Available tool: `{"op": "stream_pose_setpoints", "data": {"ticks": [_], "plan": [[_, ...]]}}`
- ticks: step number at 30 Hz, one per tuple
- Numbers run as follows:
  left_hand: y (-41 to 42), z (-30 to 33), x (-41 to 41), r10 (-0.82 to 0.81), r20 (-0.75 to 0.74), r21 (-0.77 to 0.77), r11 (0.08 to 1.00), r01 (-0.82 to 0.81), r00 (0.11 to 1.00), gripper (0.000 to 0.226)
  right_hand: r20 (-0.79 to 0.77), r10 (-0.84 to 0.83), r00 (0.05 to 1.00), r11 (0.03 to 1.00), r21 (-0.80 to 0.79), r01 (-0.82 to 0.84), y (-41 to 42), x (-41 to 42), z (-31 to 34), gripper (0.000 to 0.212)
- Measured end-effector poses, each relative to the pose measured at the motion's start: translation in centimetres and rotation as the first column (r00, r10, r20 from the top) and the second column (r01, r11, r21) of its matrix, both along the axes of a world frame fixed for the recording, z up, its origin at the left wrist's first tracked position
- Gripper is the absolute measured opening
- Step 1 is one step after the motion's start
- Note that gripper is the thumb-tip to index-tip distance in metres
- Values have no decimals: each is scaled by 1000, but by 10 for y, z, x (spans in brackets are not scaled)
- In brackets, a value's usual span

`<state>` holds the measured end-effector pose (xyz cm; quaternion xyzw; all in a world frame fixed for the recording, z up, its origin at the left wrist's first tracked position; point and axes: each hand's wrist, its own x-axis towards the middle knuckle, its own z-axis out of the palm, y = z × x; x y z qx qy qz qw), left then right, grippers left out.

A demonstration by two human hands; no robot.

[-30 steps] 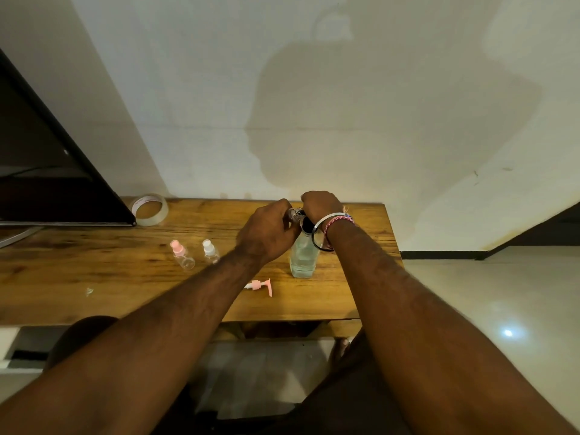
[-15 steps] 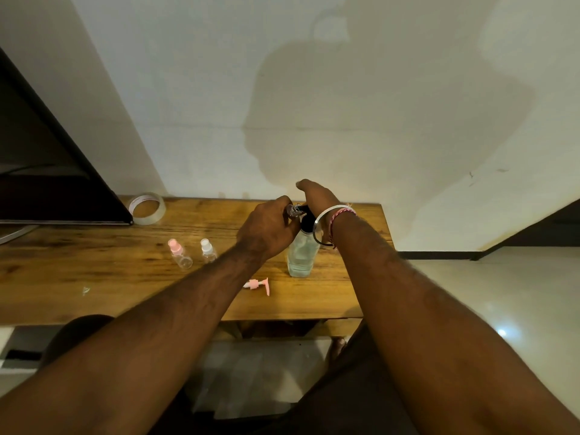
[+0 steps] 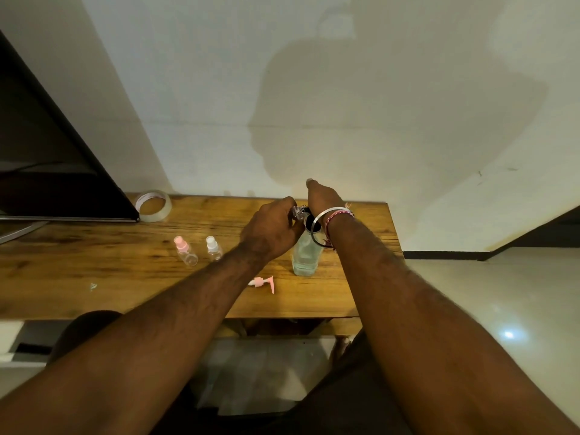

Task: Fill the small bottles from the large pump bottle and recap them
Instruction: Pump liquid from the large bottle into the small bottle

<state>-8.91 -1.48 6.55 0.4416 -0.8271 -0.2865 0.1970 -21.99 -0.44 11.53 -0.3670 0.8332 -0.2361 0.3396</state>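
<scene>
So the big clear pump bottle (image 3: 306,255) is standing upright on the wooden table (image 3: 94,271), toward its right end, with some pale liquid in it and a black pump top. The left hand (image 3: 271,232) has its fingers curled round a small clear bottle (image 3: 297,212), holding it right up at the pump's nozzle. The right hand (image 3: 323,196) sits over the pump head from behind, wrist bent down, but its fingers are on the far side, so I honestly can't tell how they're lying or whether they're gripping anything. That wrist has a metal bangle (image 3: 326,215) and a red-and-white thread band (image 3: 337,216) on it. Over to the left, two more small bottles stand side by side with caps on, a pink-capped bottle (image 3: 185,251) and a white-capped bottle (image 3: 214,248). A loose pink pump cap (image 3: 263,282) is lying on its side near the front edge, just left of the big bottle. Roll of clear tape (image 3: 153,206) at the back, next to a dark monitor (image 3: 47,158).
</scene>
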Motion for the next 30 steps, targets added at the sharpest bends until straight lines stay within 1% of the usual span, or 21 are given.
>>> {"op": "stream_pose_setpoints", "data": {"ticks": [3,6,8,11,14,15,16,17,18,19,20,21,22,24,26,27,30], "plan": [[2,-2,-2,-10,-7,-11,1000,10,1000,20,-109,3,994,1000,-8,-4,0,-6,-11,43],[3,-3,-4,-17,-19,-21,1000,16,1000,19,-184,-18,983,998,-56,8,3,-7,-17,41],[3,-5,-4,-24,-26,-26,999,23,999,20,-205,-21,978,997,-78,5,5,-6,-19,37],[3,-6,-4,-19,-21,-29,999,18,1000,21,-218,9,976,998,-64,-23,4,-6,-20,32],[3,-5,-4,-18,-6,-42,999,17,1000,21,-125,-19,992,997,-81,9,3,-8,-19,22],[2,-5,-4,-13,-7,-44,999,13,1000,20,-89,-24,996,996,-85,16,3,-8,-15,24],[2,-5,-5,-8,-7,-43,999,7,1000,20,28,-56,998,995,-83,59,3,-7,-12,30],[1,-4,-5,-1,-4,-45,999,1,1000,20,181,-98,979,990,-81,114,2,-7,-10,35],[1,-4,-5,6,6,-46,999,-6,1000,20,283,-115,952,987,-76,141,2,-6,-9,37],[0,-3,-5,11,16,-48,999,-11,1000,21,348,-141,927,983,-61,173,4,-5,-7,38],[-1,-3,-5,16,25,-51,999,-14,1000,22,380,-164,910,980,-40,193,6,-4,-5,38],[-2,-3,-5,18,33,-54,998,-16,999,22,375,-163,913,982,-26,186,8,-4,-3,37],[-2,-3,-5,19,38,-57,998,-17,999,23,355,-150,923,985,-24,170,7,-5,-3,36],[-2,-1,-5,23,42,-53,998,-21,999,23,252,-51,966,997,-35,62,3,-9,-8,33],[0,-1,-6,27,42,-44,999,-25,999,22,47,47,998,999,-11,-47,1,-11,-9,40],[0,0,-6,29,44,-41,999,-28,999,21,-42,76,996,997,13,-76,0,-11,-10,41],[0,1,-7,25,43,-42,999,-23,999,19,-224,170,960,985,70,-158,-2,-11,-9,38]]}}
